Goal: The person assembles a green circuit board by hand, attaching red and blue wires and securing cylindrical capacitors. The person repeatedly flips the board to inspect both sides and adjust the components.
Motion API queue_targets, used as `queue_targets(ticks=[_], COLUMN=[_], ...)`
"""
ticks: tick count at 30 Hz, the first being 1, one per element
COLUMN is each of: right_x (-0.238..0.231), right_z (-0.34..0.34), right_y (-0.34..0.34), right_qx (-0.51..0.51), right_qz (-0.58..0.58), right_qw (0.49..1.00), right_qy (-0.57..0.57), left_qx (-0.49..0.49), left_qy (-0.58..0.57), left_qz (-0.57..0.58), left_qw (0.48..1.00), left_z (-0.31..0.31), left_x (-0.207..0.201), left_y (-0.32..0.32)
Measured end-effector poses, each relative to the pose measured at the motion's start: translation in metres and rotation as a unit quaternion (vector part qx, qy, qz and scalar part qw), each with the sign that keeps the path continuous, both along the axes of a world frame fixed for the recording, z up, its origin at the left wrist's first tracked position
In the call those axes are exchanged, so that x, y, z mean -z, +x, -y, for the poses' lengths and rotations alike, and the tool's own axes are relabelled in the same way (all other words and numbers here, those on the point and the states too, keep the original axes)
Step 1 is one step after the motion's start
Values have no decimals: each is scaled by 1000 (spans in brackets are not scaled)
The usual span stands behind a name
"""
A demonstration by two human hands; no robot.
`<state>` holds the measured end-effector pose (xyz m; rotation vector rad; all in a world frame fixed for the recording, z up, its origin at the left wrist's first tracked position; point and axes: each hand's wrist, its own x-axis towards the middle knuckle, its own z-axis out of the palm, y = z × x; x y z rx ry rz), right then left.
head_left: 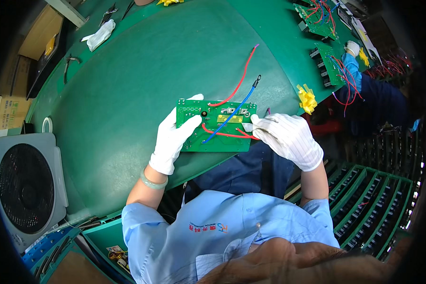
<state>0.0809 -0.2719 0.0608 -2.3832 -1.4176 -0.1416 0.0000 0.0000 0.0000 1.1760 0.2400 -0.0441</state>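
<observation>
A green circuit board [191, 141] is held over the front edge of the green mat. My left hand [175, 137], in a white glove, grips its left end with the thumb on top. My right hand [288, 137], in a striped white glove, is closed at the board's right end. A small pale piece shows at its fingertips, too small to name. Two red wires [245, 71] and a blue wire [241, 103] with a ring terminal rise from the board; one red wire runs under my right fingers. A yellow strip [229, 119] lies across the board.
A grey fan [26, 182] stands at the left. Pliers [71, 64] and a white glove [101, 35] lie far left. Yellow ties [307, 98] lie at right; beyond are wired boards [329, 66] and another person's gloved hand [352, 48]. A slotted green rack [371, 208] stands lower right.
</observation>
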Motion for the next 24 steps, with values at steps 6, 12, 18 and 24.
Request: queue_targets(ticks=[6, 12, 18, 24], right_x=[2, -2, 11, 11], right_z=[0, -2, -4, -9], right_y=[0, -1, 4, 6], right_qx=[9, 23, 12, 22], right_qz=[-5, -37, -7, -14], right_qw=[1000, 999, 1000, 999], right_qy=[3, -19, 20, -20], left_qx=[4, 19, 24, 25], left_qy=[8, 26, 10, 14], left_qz=[4, 20, -9, -6], left_qw=[1000, 999, 1000, 1000], left_z=[1, -1, -3, -5], left_x=[-3, 0, -1, 1], left_y=[2, 1, 3, 3])
